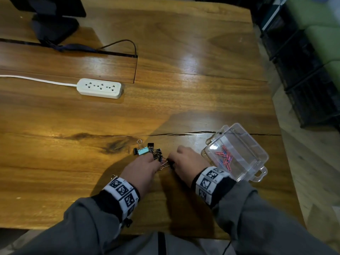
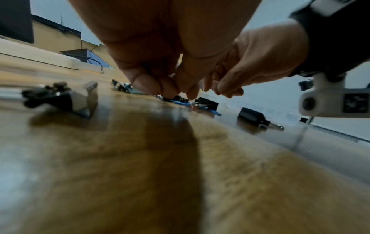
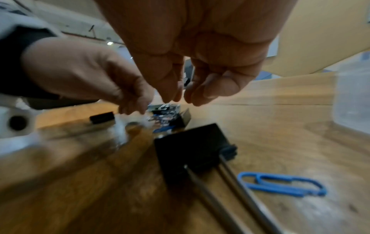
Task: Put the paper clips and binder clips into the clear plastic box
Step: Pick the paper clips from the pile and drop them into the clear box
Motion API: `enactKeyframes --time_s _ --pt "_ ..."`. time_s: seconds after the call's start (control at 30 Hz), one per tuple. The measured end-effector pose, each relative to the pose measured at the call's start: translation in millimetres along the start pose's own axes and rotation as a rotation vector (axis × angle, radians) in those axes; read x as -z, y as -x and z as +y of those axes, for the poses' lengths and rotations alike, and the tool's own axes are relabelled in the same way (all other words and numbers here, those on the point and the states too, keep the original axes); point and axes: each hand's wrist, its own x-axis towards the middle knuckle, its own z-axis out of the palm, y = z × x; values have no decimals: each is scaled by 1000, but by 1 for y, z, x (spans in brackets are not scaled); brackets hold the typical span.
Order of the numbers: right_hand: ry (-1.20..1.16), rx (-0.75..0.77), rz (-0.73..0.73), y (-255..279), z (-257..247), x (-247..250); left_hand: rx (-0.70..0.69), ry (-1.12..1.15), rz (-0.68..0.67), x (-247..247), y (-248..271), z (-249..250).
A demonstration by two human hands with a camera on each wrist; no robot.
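**Wooden table, both my hands down at the clip pile**

Clear plastic, lid swung open, the small box (image 1: 237,153) stands on the brown wooden table (image 1: 165,89) and already holds a tangle of pink and blue paper clips (image 1: 225,156). I take that box as my landmark. Just beside it, on its left, lies the pile of small black binder clips (image 1: 156,152), with one mint-green binder clip (image 1: 144,151) at the pile's far edge from the box. My right hand (image 1: 187,161) hangs over the pile's box-side edge, fingertips (image 3: 172,95) bunched and pointing down just above the clips; I cannot tell whether they pinch anything. My left hand (image 1: 145,168) reaches in from the side away from the box, fingers (image 2: 166,88) curled down into the clips, grip unclear. A blue paper clip (image 3: 280,185) lies loose under my right wrist beside a black binder clip (image 3: 192,155). Far from the box sits a white power strip (image 1: 100,88).
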Motion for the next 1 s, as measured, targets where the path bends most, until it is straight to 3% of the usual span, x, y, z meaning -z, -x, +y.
enactKeyframes --time_s 0.3,0.4,0.57,0.7,0.77,0.87,1.0 --pt "187 122 -86 -21 -1 -12 37 12 124 -1 -12 -4" --pt "175 80 -94 -19 6 -1 24 1 134 0 -14 -6" --pt "132 -128 -15 -17 31 18 44 -69 27 -1 -27 -11" --pt "189 71 -31 -9 19 9 63 -71 -47 -2 -31 -8" --pt "189 159 -115 -10 8 0 86 -54 -84 -2 -33 -7" --pt "244 162 -255 -18 -1 -9 117 -30 -129 0 -32 -6" --pt "226 140 -238 -22 -5 -14 150 -44 -160 3 -18 -3"
